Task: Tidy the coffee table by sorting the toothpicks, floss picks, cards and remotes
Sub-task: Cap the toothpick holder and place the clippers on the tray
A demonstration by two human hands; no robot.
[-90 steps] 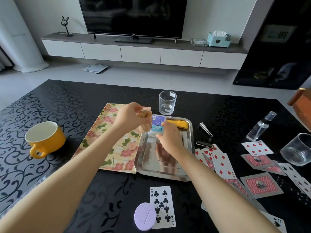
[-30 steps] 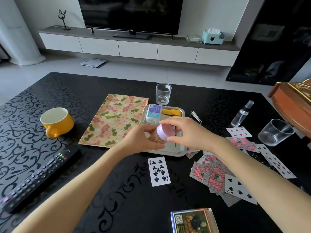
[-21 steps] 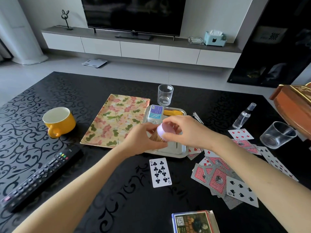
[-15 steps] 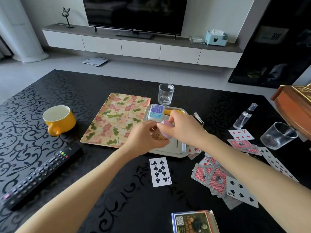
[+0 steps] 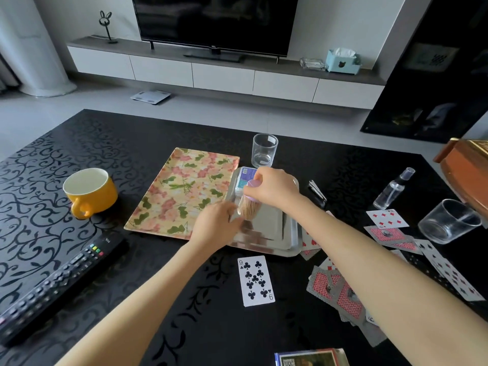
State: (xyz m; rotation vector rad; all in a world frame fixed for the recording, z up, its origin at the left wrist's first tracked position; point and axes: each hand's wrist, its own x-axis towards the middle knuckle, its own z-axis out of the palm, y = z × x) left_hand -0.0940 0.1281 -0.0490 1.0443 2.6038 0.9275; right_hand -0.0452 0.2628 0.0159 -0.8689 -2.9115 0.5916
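My right hand [image 5: 272,187] grips the purple-lidded toothpick jar [image 5: 249,206] by its top, over the steel tray [image 5: 289,240]. Beside the jar, at the tray's left rim, my left hand [image 5: 214,227] has its fingers relaxed and holds nothing. A blue floss pick box [image 5: 244,177] lies at the tray's far end. One nine of clubs [image 5: 254,280] lies face up in front of the tray. Scattered playing cards [image 5: 340,291] spread to the right. A black remote [image 5: 56,283] lies at the near left. The card box [image 5: 311,359] shows at the bottom edge.
A floral tray [image 5: 182,191] lies left of the steel tray, with a yellow mug [image 5: 89,191] further left. An empty glass [image 5: 264,150] stands behind the steel tray. A spray bottle [image 5: 393,188], a second glass [image 5: 449,221], nail clippers [image 5: 317,190] and a wooden box [image 5: 467,170] occupy the right side.
Half a second ago both hands held the jar. Now my left hand has let go and dropped to the tray's left rim, while my right hand carries the lidded jar further over the tray.
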